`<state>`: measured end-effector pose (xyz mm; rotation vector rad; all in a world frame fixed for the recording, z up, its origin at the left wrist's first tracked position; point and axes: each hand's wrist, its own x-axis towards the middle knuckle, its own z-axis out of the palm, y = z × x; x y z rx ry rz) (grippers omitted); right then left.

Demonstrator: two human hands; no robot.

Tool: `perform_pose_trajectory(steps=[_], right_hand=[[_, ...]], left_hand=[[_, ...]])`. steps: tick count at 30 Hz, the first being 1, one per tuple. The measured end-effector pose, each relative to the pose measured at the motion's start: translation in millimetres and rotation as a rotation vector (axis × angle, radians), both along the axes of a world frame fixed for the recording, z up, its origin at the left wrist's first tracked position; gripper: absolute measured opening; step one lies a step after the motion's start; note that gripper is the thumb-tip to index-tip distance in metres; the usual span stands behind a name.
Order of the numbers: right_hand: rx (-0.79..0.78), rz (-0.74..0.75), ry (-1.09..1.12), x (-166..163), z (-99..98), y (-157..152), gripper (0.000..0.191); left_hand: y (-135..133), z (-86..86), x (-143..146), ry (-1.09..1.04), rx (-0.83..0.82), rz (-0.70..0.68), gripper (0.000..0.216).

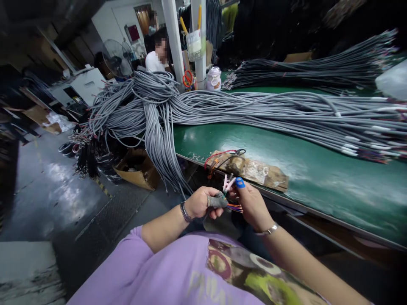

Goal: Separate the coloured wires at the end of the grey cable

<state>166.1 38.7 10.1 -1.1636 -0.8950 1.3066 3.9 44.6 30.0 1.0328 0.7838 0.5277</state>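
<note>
My left hand (201,202) is closed in a fist round the end of a grey cable (217,201), just off the near edge of the green table (318,169). Thin coloured wires (234,207) fan out of that cable end. My right hand (250,202) pinches these wires, with blue tape on one fingertip. A small pink and white tool (227,183) shows at my right fingers; which hand holds it is unclear. A taped cardboard pad (254,169) with red and black wires lies on the table edge just beyond my hands.
A thick mass of grey cables (254,110) runs across the table and spills off its left end toward the floor. More dark bundles (302,70) lie at the back. A cardboard box (136,169) sits on the floor. Another person (157,57) sits far behind a white post (173,42).
</note>
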Motion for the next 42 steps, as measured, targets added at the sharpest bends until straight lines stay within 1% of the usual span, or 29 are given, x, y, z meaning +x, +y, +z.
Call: perform_pose_trajectory(steps=[4, 6, 8, 11, 14, 19, 23, 28, 31, 34, 38, 42], right_hand=[[-0.197, 0.192, 0.266, -6, -0.6, 5, 0.051], [-0.247, 0.209, 0.364, -9, -0.1, 7, 0.052], [-0.237, 0.185, 0.400, -11, -0.4, 9, 0.050], [-0.207, 0.167, 0.395, -11, -2.6, 11, 0.048], [-0.194, 0.177, 0.364, -10, -4.4, 11, 0.051], [-0.193, 0.182, 0.366, -12, -2.7, 10, 0.054], [-0.224, 0.188, 0.410, -11, -2.6, 6, 0.053], [-0.238, 0.266, 0.404, -4, -2.9, 3, 0.057], [-0.238, 0.264, 0.418, -3, 0.8, 2, 0.048], [-0.212, 0.238, 0.417, -5, 4.6, 1, 0.038], [-0.178, 0.208, 0.382, -8, 5.8, 1, 0.042], [-0.200, 0.208, 0.390, -7, 7.8, 2, 0.040]], left_hand=[[5, -6.1, 1, 0.006, -0.017, -0.032, 0.054], [6, -8.0, 2, 0.001, -0.021, -0.025, 0.054], [6, -9.1, 2, 0.006, -0.032, -0.010, 0.052], [6, -10.2, 2, 0.024, -0.051, 0.002, 0.052], [6, -12.5, 1, 0.031, -0.055, 0.005, 0.051], [6, -15.7, 2, 0.030, -0.047, -0.026, 0.049], [6, -13.3, 1, 0.068, -0.025, -0.031, 0.048], [-2, -8.1, -2, 0.075, 0.031, -0.020, 0.052], [-13, -5.5, -2, 0.079, 0.077, 0.038, 0.052], [-21, -2.9, 0, 0.089, 0.099, 0.136, 0.050], [-21, 0.8, 4, 0.059, 0.050, 0.205, 0.048], [-15, 1.4, 5, 0.046, 0.010, 0.194, 0.049]])
